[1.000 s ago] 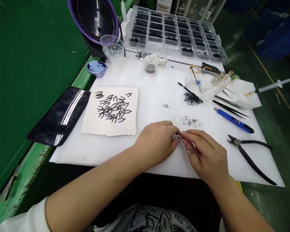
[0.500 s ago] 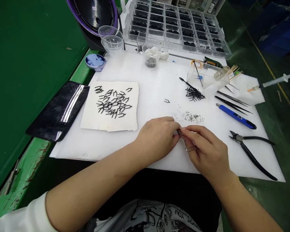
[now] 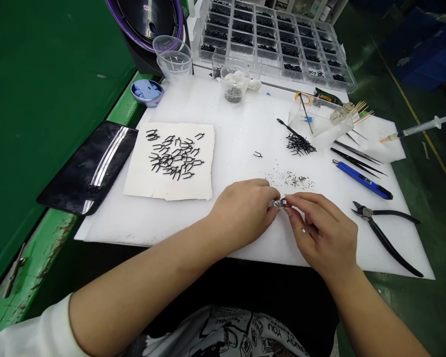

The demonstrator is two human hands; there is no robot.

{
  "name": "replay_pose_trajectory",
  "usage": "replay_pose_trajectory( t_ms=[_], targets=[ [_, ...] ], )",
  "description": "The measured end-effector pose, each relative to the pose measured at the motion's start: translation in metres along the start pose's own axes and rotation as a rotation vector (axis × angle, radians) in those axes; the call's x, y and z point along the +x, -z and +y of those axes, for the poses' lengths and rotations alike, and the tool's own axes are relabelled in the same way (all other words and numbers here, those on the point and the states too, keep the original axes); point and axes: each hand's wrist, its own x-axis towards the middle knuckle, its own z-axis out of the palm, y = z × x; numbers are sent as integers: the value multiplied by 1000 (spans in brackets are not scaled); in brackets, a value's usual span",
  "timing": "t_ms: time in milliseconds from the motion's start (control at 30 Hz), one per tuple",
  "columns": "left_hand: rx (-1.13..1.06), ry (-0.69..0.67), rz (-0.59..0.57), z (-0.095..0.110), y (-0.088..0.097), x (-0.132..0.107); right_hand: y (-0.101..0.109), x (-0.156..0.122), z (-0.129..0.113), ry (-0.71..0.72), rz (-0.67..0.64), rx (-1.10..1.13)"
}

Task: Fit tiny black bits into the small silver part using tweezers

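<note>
My left hand [image 3: 242, 213] is closed around a small shiny, partly clear piece [image 3: 277, 203], whose end pokes out past the thumb and forefinger. At that end, the fingertips of my right hand [image 3: 324, 229] are pinched around a tiny dark part [image 3: 284, 202]; its exact kind is too small to make out. Just beyond both hands, tiny metal bits [image 3: 297, 179] lie scattered on the white foam sheet [image 3: 238, 144]. A single black forked piece [image 3: 257, 154] lies farther back, near a heap of similar black pieces [image 3: 300, 144].
Many black forked pieces lie on a cream card [image 3: 134, 183] at left. To the right are a blue cutter knife [image 3: 362, 179], tweezers [image 3: 357, 159], side cutters [image 3: 381, 235] and a syringe [image 3: 412, 128]. A compartment box [image 3: 271, 58] and clear cups [image 3: 174, 62] stand behind.
My right hand has shifted slightly right, away from the left, and its fingers have changed angle. More of the shiny piece shows between the hands. The view has moved slightly.
</note>
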Motion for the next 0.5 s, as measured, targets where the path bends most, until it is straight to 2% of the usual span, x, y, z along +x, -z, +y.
replay_pose_trajectory(
  t_ms=[333, 500],
  targets=[
    [10, -5, -22, -1, 0, 0, -5, 1, 1, 93, -39, -86],
    [7, -3, -13, 0, 1, 0, -4, 1, 1, 98, -22, -38]
  ],
)
